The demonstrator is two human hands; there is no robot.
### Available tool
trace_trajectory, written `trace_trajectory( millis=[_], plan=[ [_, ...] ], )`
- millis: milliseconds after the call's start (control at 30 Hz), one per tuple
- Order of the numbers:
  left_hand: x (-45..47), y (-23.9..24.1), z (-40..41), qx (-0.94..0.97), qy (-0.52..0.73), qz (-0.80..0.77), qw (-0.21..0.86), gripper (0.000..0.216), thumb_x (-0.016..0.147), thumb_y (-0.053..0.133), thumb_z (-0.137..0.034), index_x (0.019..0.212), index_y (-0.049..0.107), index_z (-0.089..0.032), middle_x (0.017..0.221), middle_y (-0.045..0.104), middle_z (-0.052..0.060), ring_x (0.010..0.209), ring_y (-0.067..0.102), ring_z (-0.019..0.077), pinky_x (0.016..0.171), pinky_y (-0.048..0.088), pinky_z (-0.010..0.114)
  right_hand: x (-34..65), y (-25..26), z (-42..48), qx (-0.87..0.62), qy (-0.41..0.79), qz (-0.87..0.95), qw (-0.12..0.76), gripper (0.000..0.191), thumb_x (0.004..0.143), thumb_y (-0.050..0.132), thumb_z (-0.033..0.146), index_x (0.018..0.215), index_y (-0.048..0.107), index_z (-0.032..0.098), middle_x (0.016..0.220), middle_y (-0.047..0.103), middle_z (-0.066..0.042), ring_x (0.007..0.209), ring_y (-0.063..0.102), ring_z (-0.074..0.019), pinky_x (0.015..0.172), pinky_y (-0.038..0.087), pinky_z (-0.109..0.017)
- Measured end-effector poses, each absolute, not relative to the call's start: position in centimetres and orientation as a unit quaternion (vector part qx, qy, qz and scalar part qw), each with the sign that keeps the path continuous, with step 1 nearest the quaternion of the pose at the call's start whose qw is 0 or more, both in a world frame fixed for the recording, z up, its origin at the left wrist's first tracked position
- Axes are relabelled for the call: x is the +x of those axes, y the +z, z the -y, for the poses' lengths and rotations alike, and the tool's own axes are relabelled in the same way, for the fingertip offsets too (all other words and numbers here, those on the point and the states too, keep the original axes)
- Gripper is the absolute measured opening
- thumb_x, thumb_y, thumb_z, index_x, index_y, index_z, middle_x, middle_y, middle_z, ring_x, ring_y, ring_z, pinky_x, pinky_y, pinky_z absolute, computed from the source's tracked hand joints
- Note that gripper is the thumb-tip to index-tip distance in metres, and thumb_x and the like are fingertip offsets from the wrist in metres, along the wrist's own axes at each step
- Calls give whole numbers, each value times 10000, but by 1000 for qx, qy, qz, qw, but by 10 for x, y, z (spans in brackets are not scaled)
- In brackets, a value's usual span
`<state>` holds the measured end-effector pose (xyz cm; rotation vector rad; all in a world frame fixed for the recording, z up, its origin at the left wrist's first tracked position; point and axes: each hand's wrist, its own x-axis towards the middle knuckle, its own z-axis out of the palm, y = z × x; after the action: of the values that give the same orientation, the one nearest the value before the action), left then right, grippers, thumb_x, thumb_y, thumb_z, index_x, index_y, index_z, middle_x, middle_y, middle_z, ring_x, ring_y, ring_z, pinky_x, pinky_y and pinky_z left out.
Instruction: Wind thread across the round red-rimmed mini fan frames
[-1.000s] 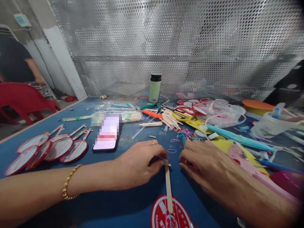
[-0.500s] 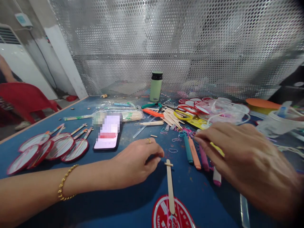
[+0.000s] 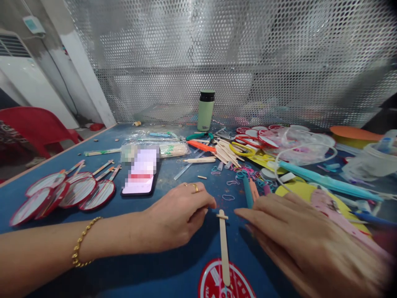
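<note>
My left hand is closed, its fingers curled toward the thumb; anything between the fingertips is hidden. Just right of those fingertips is a wooden craft stick, with a short wooden piece crossing its upper end. The stick's lower end overlaps a round red fan with white printing, cut off by the bottom edge. My right hand hovers to the right of the stick, fingers stretched out toward it and nothing seen in them. Behind it, a teal marker and an orange marker are partly covered.
Several round fans lie at left beside a phone. Loose sticks, yellow scissors and small rubber bands lie mid-table. A green tumbler stands at the back, and a clear tub at right.
My right hand has moved down and left, closer to the craft stick, and its fingers have straightened. It now covers most of the markers. My left hand has barely moved.
</note>
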<state>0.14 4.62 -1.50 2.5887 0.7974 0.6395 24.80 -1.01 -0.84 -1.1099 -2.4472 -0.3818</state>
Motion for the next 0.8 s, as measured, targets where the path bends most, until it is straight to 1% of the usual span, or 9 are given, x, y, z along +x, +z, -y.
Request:
trace_trajectory(
  millis=[67,133,200,300,433,633,800],
  plan=[
    [1,-17,-47,911,234,-285,186,183,923,495,-86,1013,644,-142,939,636,45,846,567,157,759,441,273,246,-7,9,-378,-123,898,190,240,995,425,215,1065,654,214,920,646,-62,773,580,-197,714,413,-346],
    [1,-20,-48,905,247,-286,195,171,922,509,-88,996,651,-148,922,633,35,830,563,148,746,436,263,243,-5,8,-365,-115,908,171,233,989,412,192,963,643,202,803,597,-43,657,526,-175,651,373,-331],
    [1,-24,-48,902,260,-280,200,189,920,502,-75,993,659,-151,923,635,34,836,567,144,756,436,261,239,-3,7,-359,-117,911,168,249,983,387,168,935,629,199,746,550,-29,609,481,-167,626,333,-326],
    [1,-29,-49,900,275,-273,200,208,910,495,-56,976,671,-145,913,635,38,839,573,144,766,439,265,235,-2,7,-352,-125,913,165,244,970,389,140,965,627,193,739,526,-28,612,466,-165,619,299,-319],
    [1,-31,-48,899,276,-275,199,206,898,507,-50,965,677,-145,891,627,34,825,568,144,753,438,265,236,-5,6,-348,-129,914,164,233,965,407,131,974,632,193,749,522,-30,632,461,-163,627,288,-313],
    [2,-30,-48,902,277,-269,191,203,895,506,-47,955,674,-142,888,623,35,830,563,146,761,440,270,240,-10,5,-354,-114,913,165,204,994,423,195,1028,624,196,760,518,-21,622,450,-154,605,281,-300],
    [1,-31,-49,902,275,-272,191,199,887,514,-47,951,671,-152,887,625,33,835,566,149,761,446,273,241,-7,5,-344,-115,916,170,218,987,429,189,1019,644,197,751,535,-24,600,448,-139,575,280,-289]
  ],
)
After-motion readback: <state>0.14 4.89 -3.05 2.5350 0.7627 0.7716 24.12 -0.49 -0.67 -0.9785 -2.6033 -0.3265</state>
